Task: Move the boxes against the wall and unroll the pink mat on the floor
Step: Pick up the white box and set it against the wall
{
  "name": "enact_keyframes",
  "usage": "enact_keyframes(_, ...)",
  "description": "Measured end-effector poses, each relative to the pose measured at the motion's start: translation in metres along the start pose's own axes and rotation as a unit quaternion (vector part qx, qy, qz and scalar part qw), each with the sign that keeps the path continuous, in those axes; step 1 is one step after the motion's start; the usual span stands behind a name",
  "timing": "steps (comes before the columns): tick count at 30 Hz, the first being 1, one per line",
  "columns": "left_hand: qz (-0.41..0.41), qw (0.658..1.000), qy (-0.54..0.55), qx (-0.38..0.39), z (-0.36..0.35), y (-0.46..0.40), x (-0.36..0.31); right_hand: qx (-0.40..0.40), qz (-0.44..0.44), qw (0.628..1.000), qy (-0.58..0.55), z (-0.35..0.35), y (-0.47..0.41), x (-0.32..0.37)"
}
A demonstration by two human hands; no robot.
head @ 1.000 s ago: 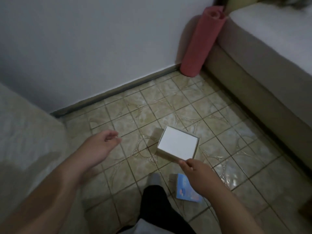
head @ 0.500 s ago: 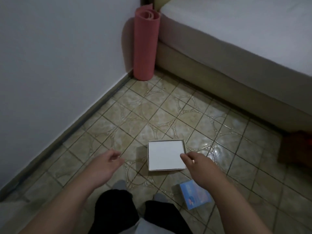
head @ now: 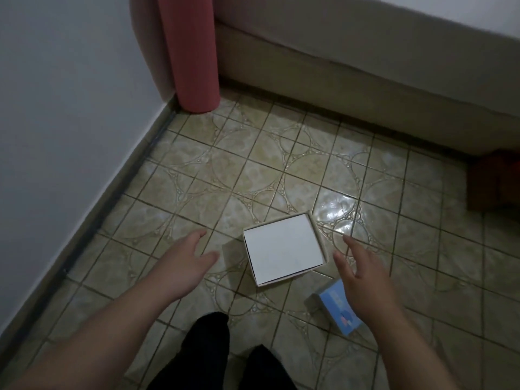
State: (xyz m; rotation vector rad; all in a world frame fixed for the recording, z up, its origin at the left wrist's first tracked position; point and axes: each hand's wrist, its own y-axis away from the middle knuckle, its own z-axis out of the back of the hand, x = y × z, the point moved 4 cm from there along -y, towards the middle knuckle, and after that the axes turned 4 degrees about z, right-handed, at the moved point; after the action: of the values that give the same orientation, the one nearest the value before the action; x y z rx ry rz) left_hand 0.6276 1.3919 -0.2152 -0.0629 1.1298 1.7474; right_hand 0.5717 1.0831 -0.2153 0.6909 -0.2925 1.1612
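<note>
Two hands reach out over the tiled floor (head: 253, 175) in your head view, one on each side of the white box (head: 282, 250). Your left hand (head: 184, 266) hovers just left of the box, palm down, fingers loosely spread and gripping nothing, with a gap between its thumb and the box's left edge. Your right hand (head: 363, 280) is just right of the box, fingers splayed wide and empty too, clear of the box's right side.

You see the white box lying flat on the floor, turned a little out of line with the tile grid, well apart from the wall (head: 56, 108) on the left. A blue box (head: 333, 305) lies on the floor near the white one, toward your right, partly hidden beneath your right hand and wrist.

You have the pink mat (head: 188, 52) rolled up and standing on end in the far corner of the floor, between the wall and the bed base (head: 365, 88); whether it touches either is unclear. A reddish-brown object (head: 495, 187) sits at the right edge by the bed, too dark to identify. Your dark trouser legs (head: 208, 358) show at the bottom.
</note>
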Motion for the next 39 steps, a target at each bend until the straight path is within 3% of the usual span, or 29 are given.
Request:
enact_keyframes(7,-0.018,0.999,0.038,0.006,-0.134,-0.147,0.061,-0.016,0.031,0.998,0.048,-0.106,-0.103,-0.117)
enact_keyframes(14,-0.021,0.999,0.011,0.04,-0.261,-0.288,0.149,-0.018,0.058,0.992,0.11,-0.23,-0.203,-0.238)
enact_keyframes(19,-0.07,0.995,0.046,0.061,-0.314,-0.329,0.191,-0.019,0.027,0.991,0.129,-0.282,-0.256,-0.298)
enact_keyframes(22,-0.09,0.992,0.073,0.054,-0.333,-0.338,0.198,-0.061,0.011,0.989,0.135,-0.288,-0.271,-0.32)
enact_keyframes(32,-0.068,0.993,0.087,0.049,-0.313,-0.333,0.196,-0.082,0.012,0.989,0.121,-0.289,-0.272,-0.303)
enact_keyframes(39,-0.055,0.991,0.121,-0.033,-0.246,-0.31,0.232,-0.061,0.098,0.984,0.135,-0.302,-0.283,-0.21)
